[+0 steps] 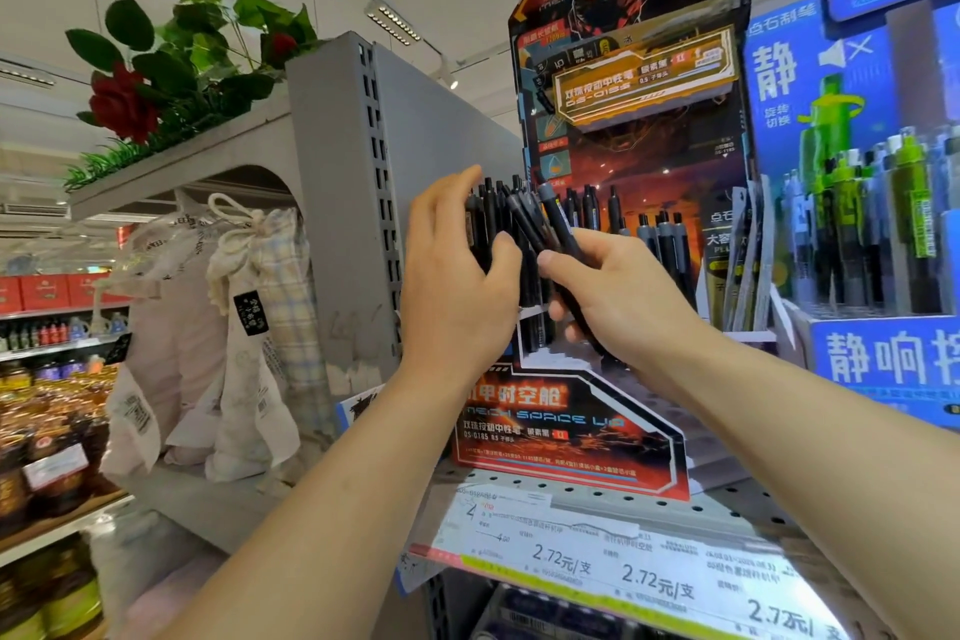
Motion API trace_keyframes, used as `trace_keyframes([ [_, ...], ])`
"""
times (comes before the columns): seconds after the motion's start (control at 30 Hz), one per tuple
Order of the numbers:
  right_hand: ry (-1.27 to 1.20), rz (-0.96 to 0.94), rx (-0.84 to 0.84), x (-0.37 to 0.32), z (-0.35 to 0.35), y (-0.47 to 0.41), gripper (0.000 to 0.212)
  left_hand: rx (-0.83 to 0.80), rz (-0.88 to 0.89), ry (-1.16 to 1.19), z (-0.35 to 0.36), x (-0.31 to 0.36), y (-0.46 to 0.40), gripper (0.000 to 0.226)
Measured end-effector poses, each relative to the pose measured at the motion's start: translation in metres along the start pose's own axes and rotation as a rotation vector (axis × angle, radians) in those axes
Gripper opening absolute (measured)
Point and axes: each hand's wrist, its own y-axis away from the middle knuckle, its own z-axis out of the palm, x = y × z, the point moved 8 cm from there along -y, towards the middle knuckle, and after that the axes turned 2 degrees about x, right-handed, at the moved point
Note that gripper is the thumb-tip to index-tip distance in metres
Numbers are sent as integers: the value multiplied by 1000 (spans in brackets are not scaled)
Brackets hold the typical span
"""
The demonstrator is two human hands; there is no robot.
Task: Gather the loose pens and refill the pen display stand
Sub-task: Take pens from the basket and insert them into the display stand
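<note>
A red and black cardboard pen display stand (566, 424) stands on a perforated shelf in front of me. My left hand (457, 276) grips a bundle of several black pens (498, 213), held upright at the stand's left side. My right hand (618, 296) pinches one black pen with a grey top (558, 224), slanted and touching the bundle. More black pens (660, 234) stand in the stand's rows behind my hands.
A blue display of green and black pens (878, 224) stands right beside the stand. Price labels (613, 566) run along the shelf edge (597, 489) below. A grey shelf upright (358, 203) rises to the left, with cloth bags (244, 327) hanging beyond it.
</note>
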Motion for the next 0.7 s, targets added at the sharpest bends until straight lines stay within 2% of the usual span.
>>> trace_keyframes([
  [0.13,57,-98,4,-7,0,1,17,99,67,30,-9,7,7,46],
  [0.3,65,-176,-166,-17,18,8,17,105,85,80,-11,9,12,41],
  [0.37,61,-158,-179,-17,18,8,17,128,77,111,-14,8,13,39],
  [0.53,-92,6,-165,-10,14,5,16,176,35,243,-24,8,13,57],
  [0.7,-66,87,-80,-2,0,-1,18,272,-9,442,-43,0,7,43],
])
